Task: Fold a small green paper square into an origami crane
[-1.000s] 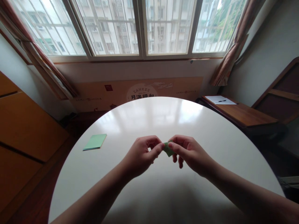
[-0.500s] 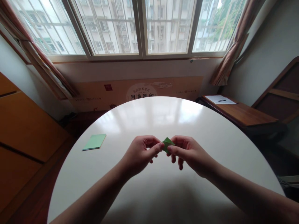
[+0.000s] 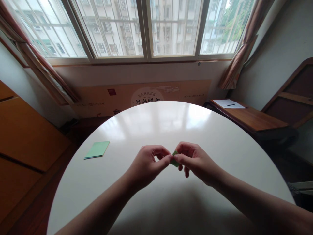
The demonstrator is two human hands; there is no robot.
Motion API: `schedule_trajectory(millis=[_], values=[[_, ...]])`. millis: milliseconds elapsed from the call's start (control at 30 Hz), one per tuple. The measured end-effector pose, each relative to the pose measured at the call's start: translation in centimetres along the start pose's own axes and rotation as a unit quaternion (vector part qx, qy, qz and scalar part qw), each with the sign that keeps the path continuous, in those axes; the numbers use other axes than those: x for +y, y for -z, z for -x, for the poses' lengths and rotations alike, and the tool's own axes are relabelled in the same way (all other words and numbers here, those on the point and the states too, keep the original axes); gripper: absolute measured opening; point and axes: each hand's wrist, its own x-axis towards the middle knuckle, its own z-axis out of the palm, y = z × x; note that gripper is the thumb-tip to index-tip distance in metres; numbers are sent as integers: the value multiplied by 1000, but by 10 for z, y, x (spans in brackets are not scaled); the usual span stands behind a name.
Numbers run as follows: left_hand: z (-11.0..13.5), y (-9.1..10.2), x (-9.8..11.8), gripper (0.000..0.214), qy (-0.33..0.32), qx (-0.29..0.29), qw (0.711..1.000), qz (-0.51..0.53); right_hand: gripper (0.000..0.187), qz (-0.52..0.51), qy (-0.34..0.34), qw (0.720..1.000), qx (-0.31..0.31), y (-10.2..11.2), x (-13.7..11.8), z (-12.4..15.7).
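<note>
A small folded piece of green paper (image 3: 174, 162) is pinched between both of my hands above the round white table (image 3: 171, 124). My left hand (image 3: 146, 164) grips it with thumb and forefinger from the left. From the right, my right hand (image 3: 195, 161) closes its fingertips on it. Most of the paper is hidden by my fingers. A flat stack of light green paper squares (image 3: 97, 149) lies on the table to the left, well away from both hands.
A dark wooden side table (image 3: 251, 119) with a white sheet and a pen (image 3: 228, 104) stands at the right. A wooden cabinet (image 3: 26, 137) is on the left. A printed cardboard panel (image 3: 146, 96) leans under the window behind the table.
The green paper showed as a raised triangle between my fingertips half a second ago. Now my fingers have closed over it and only a small sliver shows. Both hands stay in place.
</note>
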Motion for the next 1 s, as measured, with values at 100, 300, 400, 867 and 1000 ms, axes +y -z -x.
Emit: schedule_trajectory(millis=[100, 300, 400, 867, 1000], values=[[1, 0, 1, 19, -14, 2, 1000, -18, 9, 15, 4, 1000, 0, -1, 1, 0], [6, -2, 6, 18, -68, -9, 992, -109, 5, 81, 33, 996, 17, -1, 0, 1], [9, -5, 8, 17, -87, -11, 985, -146, 5, 128, 51, 990, 28, -2, 0, 2], [3, 3, 4, 21, 24, 12, 998, -54, 7, 79, 11, 997, 0, 5, -1, 0], [2, 2, 3, 19, 16, 12, 998, -55, 8, 99, 26, 995, 3, 4, 0, -2]])
